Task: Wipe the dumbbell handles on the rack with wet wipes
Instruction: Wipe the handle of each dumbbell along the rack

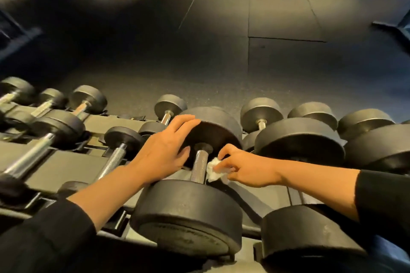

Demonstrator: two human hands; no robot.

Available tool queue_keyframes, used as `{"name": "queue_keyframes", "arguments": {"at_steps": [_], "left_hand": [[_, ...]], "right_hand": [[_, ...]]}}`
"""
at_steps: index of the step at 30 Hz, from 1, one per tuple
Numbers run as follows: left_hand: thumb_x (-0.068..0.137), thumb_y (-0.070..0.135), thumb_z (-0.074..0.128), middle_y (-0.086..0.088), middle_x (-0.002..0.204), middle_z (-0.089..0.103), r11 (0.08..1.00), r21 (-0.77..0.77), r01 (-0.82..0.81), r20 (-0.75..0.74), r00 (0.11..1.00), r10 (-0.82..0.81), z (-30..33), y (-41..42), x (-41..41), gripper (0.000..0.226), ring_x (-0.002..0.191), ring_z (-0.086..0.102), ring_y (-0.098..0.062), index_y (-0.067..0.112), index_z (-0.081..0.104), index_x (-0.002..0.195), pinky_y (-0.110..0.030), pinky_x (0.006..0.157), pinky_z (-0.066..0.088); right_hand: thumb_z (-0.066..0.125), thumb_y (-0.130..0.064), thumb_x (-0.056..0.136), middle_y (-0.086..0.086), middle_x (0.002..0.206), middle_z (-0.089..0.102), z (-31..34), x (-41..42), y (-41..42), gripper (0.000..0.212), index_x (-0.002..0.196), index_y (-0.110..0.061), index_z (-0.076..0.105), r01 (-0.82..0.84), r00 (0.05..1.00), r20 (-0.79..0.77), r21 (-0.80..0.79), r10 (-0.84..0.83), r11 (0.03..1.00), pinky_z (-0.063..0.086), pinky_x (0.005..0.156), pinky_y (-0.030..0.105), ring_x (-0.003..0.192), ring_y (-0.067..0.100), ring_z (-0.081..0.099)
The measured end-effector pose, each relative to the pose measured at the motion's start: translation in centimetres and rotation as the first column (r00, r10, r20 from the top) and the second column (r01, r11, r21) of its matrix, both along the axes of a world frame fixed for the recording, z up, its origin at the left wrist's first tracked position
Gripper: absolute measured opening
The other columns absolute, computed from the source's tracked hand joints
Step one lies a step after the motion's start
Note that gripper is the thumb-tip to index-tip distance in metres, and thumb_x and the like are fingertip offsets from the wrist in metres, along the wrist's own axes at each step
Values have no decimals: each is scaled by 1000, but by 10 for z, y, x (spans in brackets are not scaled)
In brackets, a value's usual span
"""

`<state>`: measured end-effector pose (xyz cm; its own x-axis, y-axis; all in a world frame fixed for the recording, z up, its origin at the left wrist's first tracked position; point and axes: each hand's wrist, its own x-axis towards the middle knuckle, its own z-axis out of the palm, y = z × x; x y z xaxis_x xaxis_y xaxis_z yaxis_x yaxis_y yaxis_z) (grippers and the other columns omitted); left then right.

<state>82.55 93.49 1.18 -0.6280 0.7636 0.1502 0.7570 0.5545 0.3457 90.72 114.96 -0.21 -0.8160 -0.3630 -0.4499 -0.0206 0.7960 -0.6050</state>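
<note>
A large black rubber-headed dumbbell (188,184) is seen at about six o'clock on the dark metal rack (73,166), its knurled steel handle (199,165) exposed between the heads. The far head is steadied by the left hand (164,150), fingers straight and flat against it. A crumpled white wet wipe (214,169) is pinched in the right hand (244,167), touching the handle at its three o'clock side. The dumbbell is judged heavy and best left seated; the limp, damp wipe is best wrapped round the grippy knurled steel.
</note>
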Motion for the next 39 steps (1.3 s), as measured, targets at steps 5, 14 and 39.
{"name": "queue_keyframes", "arguments": {"at_steps": [5, 14, 39], "left_hand": [[87, 14, 63, 6, 138, 42, 953, 114, -281, 166, 951, 261, 22, -5, 19, 59, 111, 47, -5, 24, 39, 140, -24, 97, 41], [89, 21, 62, 6, 143, 40, 911, 28, -412, 166, 900, 402, 35, 30, 59, 60, 122, 44, -8, 25, 35, 142, -17, 94, 34], [87, 18, 61, 7, 123, 54, 831, -95, -548, -36, 837, 547, 34, 41, 66, 41, 112, 48, -6, 21, 53, 128, -20, 92, 39]], "right_hand": [[52, -8, 93, -2, 121, 31, -12, -4, -4, 39, 132, -12, 52, 29, 998, -62, -18, -30, 999, 36, 100, 25, 107, 21, 44], [56, -12, 92, -6, 131, 35, -26, -9, 6, 42, 133, -18, 52, 9, 993, -111, -211, -33, 977, 29, 101, 16, 116, 10, 40], [48, -9, 96, -2, 138, 50, -64, 5, -21, 39, 134, -16, 53, 145, 819, -426, -496, -385, 856, 14, 102, 1, 127, 7, 36]]}}
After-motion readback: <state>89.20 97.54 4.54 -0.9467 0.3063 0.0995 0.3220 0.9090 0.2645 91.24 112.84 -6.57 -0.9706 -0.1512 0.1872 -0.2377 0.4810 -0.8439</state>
